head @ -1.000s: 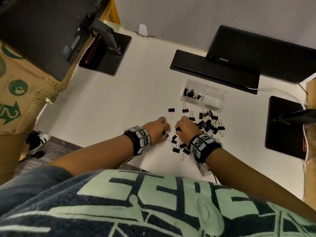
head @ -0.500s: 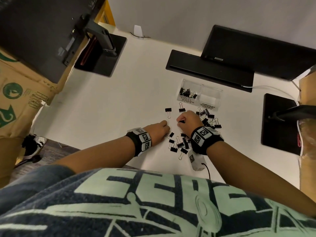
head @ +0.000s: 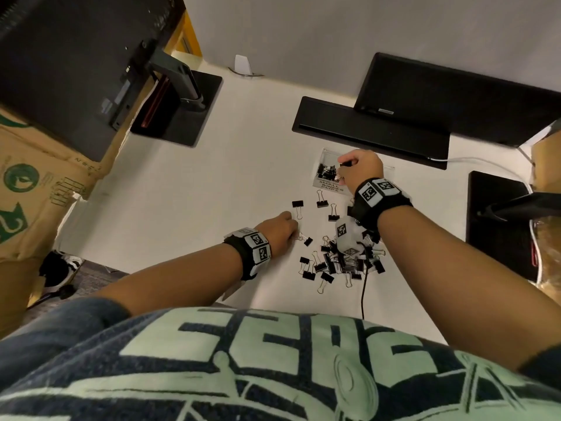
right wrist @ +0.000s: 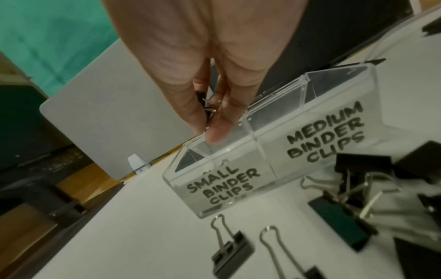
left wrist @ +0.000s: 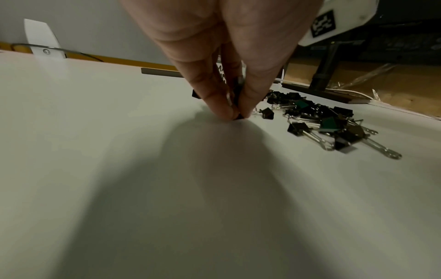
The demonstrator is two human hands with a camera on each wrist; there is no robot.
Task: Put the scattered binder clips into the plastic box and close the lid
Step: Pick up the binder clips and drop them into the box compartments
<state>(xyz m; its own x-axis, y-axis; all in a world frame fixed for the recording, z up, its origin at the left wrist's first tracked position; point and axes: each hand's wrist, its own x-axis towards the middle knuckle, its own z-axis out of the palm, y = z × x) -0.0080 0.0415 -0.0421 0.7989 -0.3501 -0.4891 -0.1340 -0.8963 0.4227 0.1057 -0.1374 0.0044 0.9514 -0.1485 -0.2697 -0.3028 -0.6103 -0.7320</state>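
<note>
While the right hand [head: 361, 170] pinches small clips [right wrist: 206, 105] above the plastic box [right wrist: 241, 156] at upper right — its "SMALL" compartment — the left hand [head: 280, 230] pinches one binder clip [left wrist: 238, 116] on the table [head: 212, 183], left of the centre pile [head: 343, 262].

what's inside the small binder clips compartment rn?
In the plastic box, the small compartment holds a cluster of black clips. The right hand pinching more clips hovers over it and hides its right part, so the count is unclear.
</note>
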